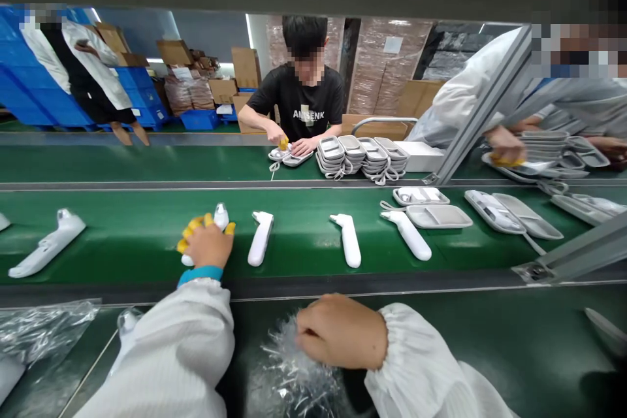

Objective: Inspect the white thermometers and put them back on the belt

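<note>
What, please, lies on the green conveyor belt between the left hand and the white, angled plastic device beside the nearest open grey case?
In the head view, two more white, angled plastic devices lie there, spaced apart.

Left fingers (pixel 208 219) over white handheld device (pixel 222 215)

uncased white devices (pixel 346 241) on near belt (pixel 304 235): 6 | open cases (pixel 443 217) there: 3
</note>
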A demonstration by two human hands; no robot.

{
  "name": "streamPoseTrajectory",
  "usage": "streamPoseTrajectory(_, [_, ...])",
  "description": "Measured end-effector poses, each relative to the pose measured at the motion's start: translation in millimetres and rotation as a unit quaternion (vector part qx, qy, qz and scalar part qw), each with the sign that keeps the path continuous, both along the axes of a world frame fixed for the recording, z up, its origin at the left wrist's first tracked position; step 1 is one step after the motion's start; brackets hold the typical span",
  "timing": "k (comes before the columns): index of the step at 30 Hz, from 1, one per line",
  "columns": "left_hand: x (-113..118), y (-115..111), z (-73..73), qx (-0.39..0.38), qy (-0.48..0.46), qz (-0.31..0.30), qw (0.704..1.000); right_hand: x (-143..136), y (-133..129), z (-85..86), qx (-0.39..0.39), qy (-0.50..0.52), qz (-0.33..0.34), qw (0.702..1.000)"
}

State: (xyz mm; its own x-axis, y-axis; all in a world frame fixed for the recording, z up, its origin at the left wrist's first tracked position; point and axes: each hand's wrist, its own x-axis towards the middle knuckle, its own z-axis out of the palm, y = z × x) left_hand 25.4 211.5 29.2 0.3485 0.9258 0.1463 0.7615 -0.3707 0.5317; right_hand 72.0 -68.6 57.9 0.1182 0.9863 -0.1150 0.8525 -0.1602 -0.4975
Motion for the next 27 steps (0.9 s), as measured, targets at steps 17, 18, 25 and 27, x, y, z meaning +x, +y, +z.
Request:
streamPoseTrajectory(17, [-42.0,-191.3,53.9,-0.400,-0.379,-0.190,0.813,3.5,-8.9,41.4,0.279,0.433,-0.231,0.825])
streamPoseTrajectory(18, [-42.5,-190.8,53.0,-0.387,-0.379,-0.188,0.819,4.2,-9.7,42.2,0.273,0.434,-0.232,0.827])
streamPoseTrajectory(25, [-43.2,-189.2,44.3,-0.367,-0.370,-0.182,0.834,10.4,-9.7,38.8,0.257,0.433,-0.219,0.836])
streamPoseTrajectory(27, [-43.6,-190.2,45.5,-0.369,-0.371,-0.186,0.832,11.3,-9.3,37.8,0.254,0.457,-0.210,0.827])
